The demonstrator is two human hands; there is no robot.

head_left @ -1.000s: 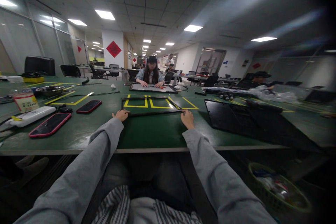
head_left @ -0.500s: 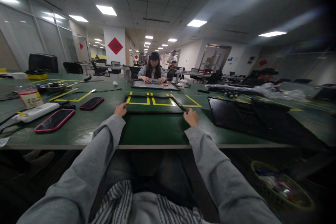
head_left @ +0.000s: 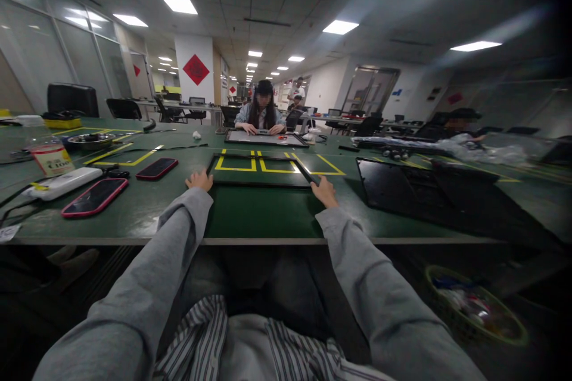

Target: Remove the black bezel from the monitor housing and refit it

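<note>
A thin black rectangular frame (head_left: pixel 263 184), with an open middle, sits in front of me on the green table. My left hand (head_left: pixel 199 181) is at its near left corner; the fingers are spread outward on the left, and the thumb side is against the frame's edge. At the near right corner my right hand (head_left: pixel 325 191) is closed on the frame's right side, with part of its fingers hidden. Yellow tape markings (head_left: pixel 236 168) on the table show through the frame.
Two phones, one pink-edged (head_left: pixel 96 197) and one dark (head_left: pixel 157 169), lie left beside a white power strip (head_left: pixel 67 183) and a bottle (head_left: pixel 51 155). A large black panel (head_left: pixel 402 190) lies right. Opposite, a person (head_left: pixel 263 110) works at a framed panel (head_left: pixel 241 137). A basket (head_left: pixel 473 309) stands low right.
My left hand has shifted slightly left and its fingers have spread away from the frame's edge. The right hand stays at its corner. My view has tipped a little.
</note>
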